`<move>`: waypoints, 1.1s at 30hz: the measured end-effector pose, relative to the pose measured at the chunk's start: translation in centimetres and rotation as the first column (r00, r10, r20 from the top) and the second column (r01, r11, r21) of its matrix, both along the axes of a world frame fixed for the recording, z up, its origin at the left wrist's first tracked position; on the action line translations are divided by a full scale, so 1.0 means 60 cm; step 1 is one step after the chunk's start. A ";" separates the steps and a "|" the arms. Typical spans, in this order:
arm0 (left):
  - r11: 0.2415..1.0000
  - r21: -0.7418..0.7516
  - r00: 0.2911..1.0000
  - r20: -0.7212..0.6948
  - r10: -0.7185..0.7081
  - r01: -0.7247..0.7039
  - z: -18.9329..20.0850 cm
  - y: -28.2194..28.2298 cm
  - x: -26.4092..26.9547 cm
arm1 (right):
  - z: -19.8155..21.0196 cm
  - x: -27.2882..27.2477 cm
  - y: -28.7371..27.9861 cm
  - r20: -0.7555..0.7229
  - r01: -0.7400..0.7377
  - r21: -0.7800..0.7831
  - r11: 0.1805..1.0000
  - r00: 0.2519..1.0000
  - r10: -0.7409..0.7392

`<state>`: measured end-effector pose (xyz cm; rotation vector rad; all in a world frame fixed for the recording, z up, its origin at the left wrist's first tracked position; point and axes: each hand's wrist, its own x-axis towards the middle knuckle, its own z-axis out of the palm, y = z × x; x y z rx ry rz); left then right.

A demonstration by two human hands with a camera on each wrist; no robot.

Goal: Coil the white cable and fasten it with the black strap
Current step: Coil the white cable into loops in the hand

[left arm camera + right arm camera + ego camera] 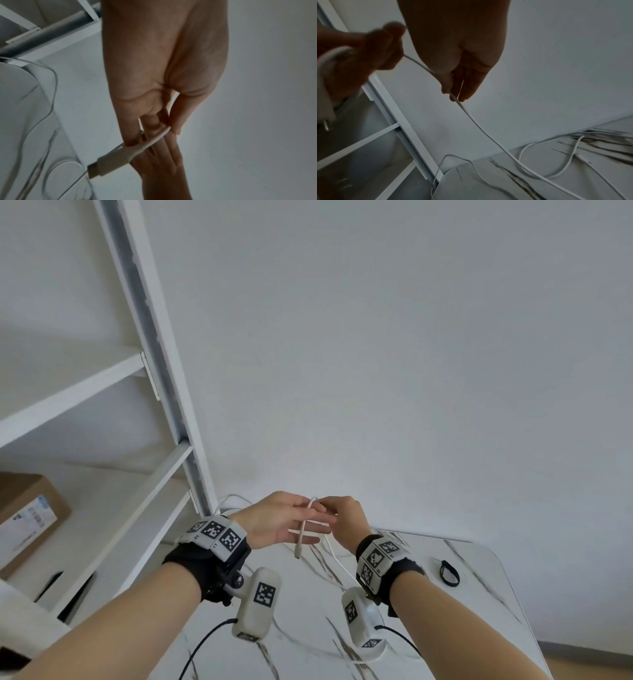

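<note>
The white cable (301,534) lies across my left hand's (310,520) straight fingers, and its plug (113,161) hangs below them. In the left wrist view my thumb presses the cable against the fingers. My right hand (325,505) pinches the same cable just beyond the left fingertips, held above the table. From that pinch (453,96) the cable (489,136) runs down in loose loops onto the marble table (488,180). The black strap (449,573) lies as a small loop on the table, right of my right wrist and apart from both hands.
A white shelf frame (154,354) stands close on the left, with a cardboard box (27,515) on a lower shelf. A plain white wall is behind the marble table (479,628). Black leads hang from the wrist cameras over the table's near part.
</note>
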<state>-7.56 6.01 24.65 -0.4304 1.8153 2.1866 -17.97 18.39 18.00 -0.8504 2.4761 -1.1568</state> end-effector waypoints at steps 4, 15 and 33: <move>0.984 0.178 0.997 -0.059 0.042 -0.031 0.026 -0.017 -0.009 | 0.002 0.003 -0.009 0.028 0.054 -0.030 0.998 0.998 -0.053; 0.899 0.431 0.942 -0.261 0.211 -0.082 0.085 -0.090 -0.046 | -0.033 0.020 -0.047 0.135 0.049 0.064 0.997 0.989 -0.057; 0.940 0.245 0.919 -0.258 0.299 -0.237 0.049 -0.176 -0.098 | 0.006 -0.005 -0.073 -0.058 -0.012 0.092 0.996 0.998 0.017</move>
